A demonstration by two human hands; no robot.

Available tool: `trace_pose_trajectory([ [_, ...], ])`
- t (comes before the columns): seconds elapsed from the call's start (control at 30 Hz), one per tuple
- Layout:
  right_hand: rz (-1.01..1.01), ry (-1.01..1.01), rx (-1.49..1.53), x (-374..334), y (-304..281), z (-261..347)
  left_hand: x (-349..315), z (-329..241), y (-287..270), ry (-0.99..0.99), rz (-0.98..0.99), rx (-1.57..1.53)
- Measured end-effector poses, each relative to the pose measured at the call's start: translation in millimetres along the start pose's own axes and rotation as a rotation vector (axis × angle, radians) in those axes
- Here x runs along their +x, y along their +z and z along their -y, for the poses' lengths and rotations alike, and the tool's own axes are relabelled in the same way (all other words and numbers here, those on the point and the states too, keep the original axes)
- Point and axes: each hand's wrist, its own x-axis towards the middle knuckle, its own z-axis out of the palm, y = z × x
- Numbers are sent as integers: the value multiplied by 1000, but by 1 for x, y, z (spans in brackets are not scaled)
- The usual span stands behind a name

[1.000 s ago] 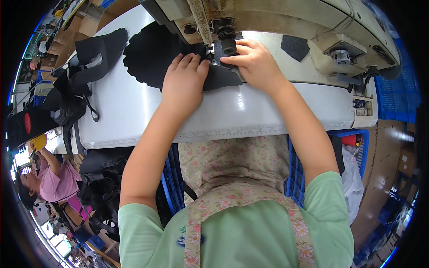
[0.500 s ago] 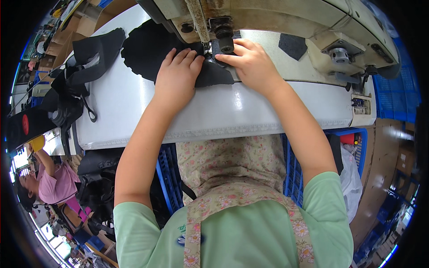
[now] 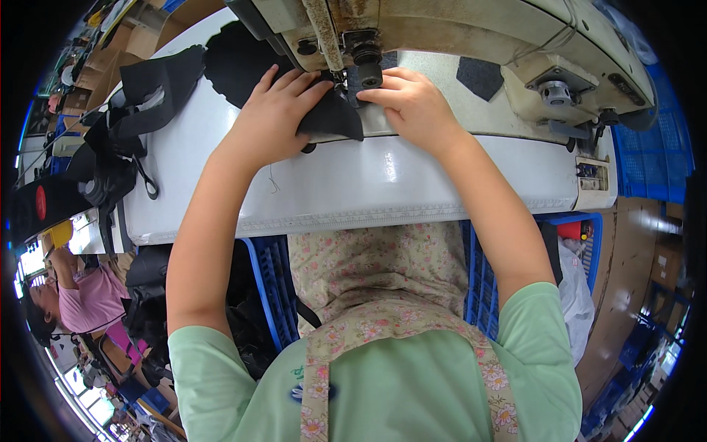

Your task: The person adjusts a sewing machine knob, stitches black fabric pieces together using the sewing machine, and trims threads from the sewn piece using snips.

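Observation:
A large black fabric piece (image 3: 243,62) with a scalloped edge lies under the needle area of a sewing machine (image 3: 442,33). My left hand (image 3: 276,118) rests on it, fingers spread and pressing it down left of the presser foot (image 3: 340,82). Right of the foot, my right hand (image 3: 420,110) lies with its fingers stretched toward the needle. One fingertip touches a small dark patch (image 3: 357,92) beside the black piece. The machine head partly hides both pieces near the needle.
Another dark patch (image 3: 480,78) lies on the machine bed to the right. Black fabric parts with straps (image 3: 147,103) hang over the table's left end. Blue crates (image 3: 269,287) stand below the table. A person in a pink top (image 3: 92,302) is farther left.
My left hand has slid left and its fingers are spread wider. The black piece has turned, its near tip now farther left. My right hand has barely moved.

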Motion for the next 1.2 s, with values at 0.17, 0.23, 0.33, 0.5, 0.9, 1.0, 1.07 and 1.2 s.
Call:
trace_pose_trajectory([
  [0.17, 1, -32, -11, 2, -4, 3, 10, -28, -39, -89, 152, 100],
  [0.23, 23, -13, -1, 0, -4, 1, 20, -51, -41, -114, 137, 104],
  [0.33, 71, 10, 76, 2, -4, 0, 27, -65, -33, -137, -3, 120],
  [0.5, 213, -38, 127, -2, -19, 1, 27, -72, -19, -369, -33, -99],
  [0.9, 244, -121, -57, -2, -20, 18, -1, -66, -9, -247, -21, -24],
  [1.0, 180, -139, -34, -4, -19, 20, -1, -56, -12, -209, 54, -64],
  [1.07, 156, -151, -65, -3, -19, 22, 0, -54, -14, -212, 74, -38],
  [1.2, 164, -164, -86, -2, -19, 24, -1, -50, -12, -192, 93, 21],
])
